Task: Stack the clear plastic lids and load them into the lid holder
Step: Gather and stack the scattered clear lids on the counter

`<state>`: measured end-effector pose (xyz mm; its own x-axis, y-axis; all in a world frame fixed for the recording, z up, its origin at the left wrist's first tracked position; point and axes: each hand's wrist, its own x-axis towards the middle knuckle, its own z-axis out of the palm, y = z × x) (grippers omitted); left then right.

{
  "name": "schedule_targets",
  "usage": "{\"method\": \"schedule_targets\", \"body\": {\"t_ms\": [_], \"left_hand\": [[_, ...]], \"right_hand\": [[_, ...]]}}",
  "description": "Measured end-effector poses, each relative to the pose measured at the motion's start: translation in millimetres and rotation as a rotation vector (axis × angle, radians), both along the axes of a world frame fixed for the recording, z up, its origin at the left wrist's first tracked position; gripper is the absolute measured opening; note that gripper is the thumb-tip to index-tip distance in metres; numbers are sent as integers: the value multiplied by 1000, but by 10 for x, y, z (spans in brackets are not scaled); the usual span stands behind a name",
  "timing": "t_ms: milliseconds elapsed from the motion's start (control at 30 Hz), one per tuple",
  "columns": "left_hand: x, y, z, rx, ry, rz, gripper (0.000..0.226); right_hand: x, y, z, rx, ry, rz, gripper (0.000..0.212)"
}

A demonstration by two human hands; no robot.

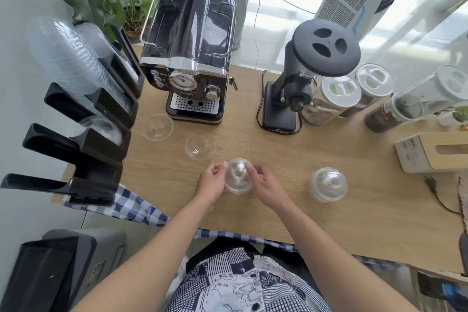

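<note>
Between both hands sits a clear dome lid [238, 177], dome up, just above the wooden table [354, 210]. My left hand [212, 183] grips its left rim and my right hand [264, 185] grips its right rim. Two more clear lids lie upturned on the table, one [200, 147] just beyond my hands and one [157, 126] near the coffee machine. A small stack of dome lids [327, 184] stands to the right. The black lid holder [98, 144] stands at the left edge, with a lid [105, 128] in a middle slot and long stacks of clear cups [73, 58] in its upper slots.
A black espresso machine [192, 58] stands at the back, a black grinder [298, 83] to its right, then jars with white caps [339, 94]. A wooden tissue box [435, 152] sits at the right edge. A checked cloth [134, 208] hangs off the table's front left.
</note>
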<state>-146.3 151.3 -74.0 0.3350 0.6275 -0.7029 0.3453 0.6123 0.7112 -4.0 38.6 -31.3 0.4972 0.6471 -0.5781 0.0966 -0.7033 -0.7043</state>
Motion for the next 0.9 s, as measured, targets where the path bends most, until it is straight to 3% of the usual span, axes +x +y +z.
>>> {"method": "schedule_targets", "body": {"t_ms": [267, 367, 467, 600, 733, 833, 900], "left_hand": [[-38, -27, 86, 80, 43, -57, 22], [-78, 23, 129, 241, 165, -173, 33], [-195, 124, 138, 508, 276, -188, 29], [-489, 485, 149, 777, 356, -146, 15], [-831, 1018, 166, 1057, 600, -304, 38], [-960, 1352, 206, 1062, 670, -526, 52], [-966, 1513, 230, 1024, 712, -630, 45]], "right_hand": [[-8, 12, 44, 19, 15, -19, 57], [16, 20, 60, 9, 25, -9, 60], [64, 29, 59, 3, 9, -11, 68], [132, 191, 119, -15, -300, 186, 61], [40, 593, 204, 53, -587, 469, 47], [-161, 928, 206, 29, -738, 693, 47], [-305, 1111, 177, -48, -793, 805, 50]]}}
